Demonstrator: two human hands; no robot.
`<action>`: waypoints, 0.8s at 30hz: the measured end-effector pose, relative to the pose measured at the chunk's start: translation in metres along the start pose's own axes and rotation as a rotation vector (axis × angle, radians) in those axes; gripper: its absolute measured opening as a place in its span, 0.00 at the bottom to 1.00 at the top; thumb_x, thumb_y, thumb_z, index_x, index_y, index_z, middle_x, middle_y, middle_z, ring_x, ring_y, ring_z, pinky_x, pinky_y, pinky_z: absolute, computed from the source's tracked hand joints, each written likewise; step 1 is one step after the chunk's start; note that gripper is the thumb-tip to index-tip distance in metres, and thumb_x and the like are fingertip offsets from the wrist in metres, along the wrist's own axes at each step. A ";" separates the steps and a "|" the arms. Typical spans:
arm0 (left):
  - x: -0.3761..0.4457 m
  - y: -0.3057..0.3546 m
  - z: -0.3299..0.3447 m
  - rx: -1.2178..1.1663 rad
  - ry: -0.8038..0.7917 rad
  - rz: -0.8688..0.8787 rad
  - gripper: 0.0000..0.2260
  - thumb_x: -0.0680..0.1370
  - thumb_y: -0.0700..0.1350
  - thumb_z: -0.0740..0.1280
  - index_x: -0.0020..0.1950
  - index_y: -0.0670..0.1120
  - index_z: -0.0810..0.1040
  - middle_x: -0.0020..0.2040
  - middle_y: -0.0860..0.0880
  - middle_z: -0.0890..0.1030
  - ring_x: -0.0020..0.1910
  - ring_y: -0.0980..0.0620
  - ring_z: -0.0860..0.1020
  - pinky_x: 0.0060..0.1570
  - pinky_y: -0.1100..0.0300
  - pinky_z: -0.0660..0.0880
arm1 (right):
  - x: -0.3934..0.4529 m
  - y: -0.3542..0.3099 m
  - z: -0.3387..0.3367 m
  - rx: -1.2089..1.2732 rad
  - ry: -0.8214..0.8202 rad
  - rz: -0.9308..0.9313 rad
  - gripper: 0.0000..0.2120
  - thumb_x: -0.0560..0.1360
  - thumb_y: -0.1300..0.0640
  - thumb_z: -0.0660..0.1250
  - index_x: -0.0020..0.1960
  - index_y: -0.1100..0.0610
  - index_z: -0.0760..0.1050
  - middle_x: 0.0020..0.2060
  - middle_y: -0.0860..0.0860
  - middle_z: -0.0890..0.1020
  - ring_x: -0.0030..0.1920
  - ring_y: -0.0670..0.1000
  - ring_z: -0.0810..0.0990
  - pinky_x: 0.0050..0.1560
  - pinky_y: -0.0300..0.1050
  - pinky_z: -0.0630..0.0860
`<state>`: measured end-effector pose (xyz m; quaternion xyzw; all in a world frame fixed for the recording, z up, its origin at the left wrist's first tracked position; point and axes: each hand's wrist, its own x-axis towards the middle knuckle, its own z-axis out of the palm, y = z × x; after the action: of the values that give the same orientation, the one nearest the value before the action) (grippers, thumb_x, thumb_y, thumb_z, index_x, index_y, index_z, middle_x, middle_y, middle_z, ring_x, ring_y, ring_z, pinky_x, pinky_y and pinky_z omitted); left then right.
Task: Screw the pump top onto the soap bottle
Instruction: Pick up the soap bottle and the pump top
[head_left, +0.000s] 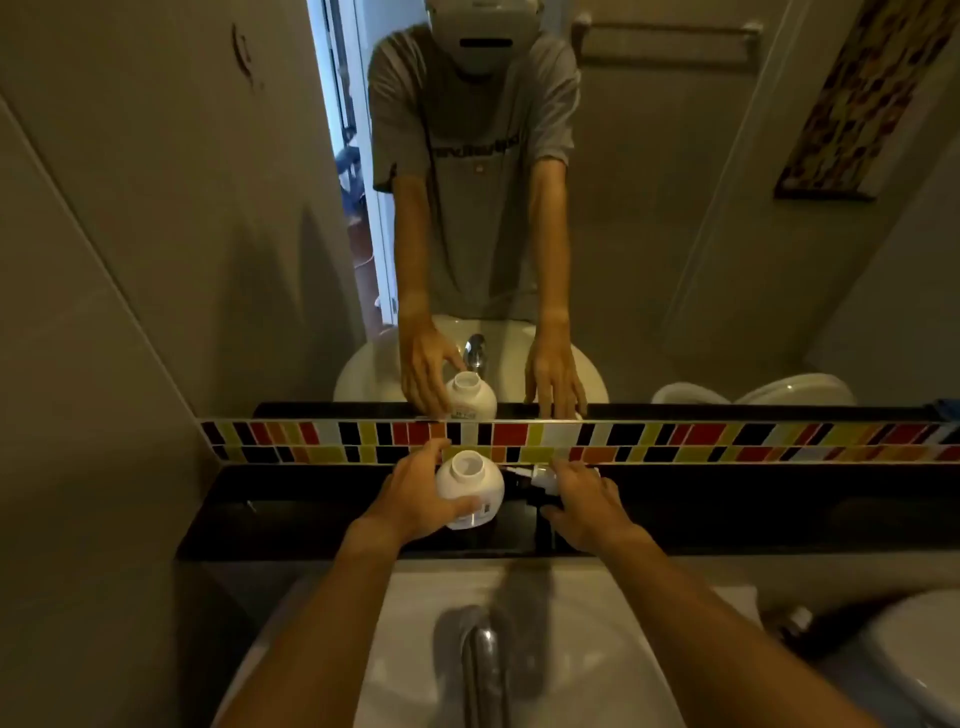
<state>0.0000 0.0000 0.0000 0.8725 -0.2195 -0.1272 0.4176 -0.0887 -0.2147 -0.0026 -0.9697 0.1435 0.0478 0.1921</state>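
Mid-frame: left hand (415, 493) grips open bottle (470, 488) on shelf (291, 512). Right hand (584, 506) covers pump (540, 480); grasp unclear. Next: lift pump, seat on neck.

L hand (415, 493) curled (gripping); R hand (584, 506) reaching.

You face a wide wall mirror (675, 234) above a black glossy shelf (291, 514). A strip of mosaic tiles (727, 441) in red, yellow, black and white runs between them. Below sits a white sink (597, 675) with a chrome faucet (480, 660). Plain beige walls (104, 312), dim light. At your lower right, a white toilet (914, 665). The mirror shows an open doorway (348, 156) and a towel bar (670, 36).
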 end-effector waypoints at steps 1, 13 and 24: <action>0.003 -0.001 0.003 -0.021 -0.006 0.021 0.33 0.63 0.52 0.79 0.64 0.52 0.69 0.62 0.49 0.76 0.60 0.48 0.75 0.57 0.51 0.76 | 0.003 0.001 0.003 -0.015 0.013 0.004 0.30 0.75 0.55 0.72 0.74 0.52 0.64 0.72 0.55 0.72 0.74 0.58 0.68 0.75 0.59 0.62; -0.007 -0.009 -0.002 -0.002 0.107 0.082 0.29 0.62 0.53 0.80 0.59 0.56 0.72 0.56 0.54 0.77 0.53 0.55 0.76 0.50 0.59 0.76 | 0.001 0.005 0.004 -0.101 0.121 -0.006 0.27 0.75 0.54 0.72 0.71 0.53 0.67 0.69 0.54 0.74 0.69 0.56 0.73 0.70 0.56 0.71; -0.044 0.036 -0.039 0.388 0.214 0.088 0.32 0.61 0.53 0.78 0.63 0.56 0.70 0.58 0.50 0.70 0.57 0.48 0.72 0.56 0.46 0.73 | -0.029 -0.027 -0.080 -0.141 0.311 -0.322 0.25 0.73 0.55 0.73 0.68 0.52 0.70 0.65 0.52 0.75 0.66 0.54 0.74 0.69 0.52 0.70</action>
<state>-0.0323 0.0277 0.0539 0.9347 -0.2320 0.0292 0.2678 -0.1055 -0.2140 0.0854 -0.9868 0.0110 -0.1234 0.1046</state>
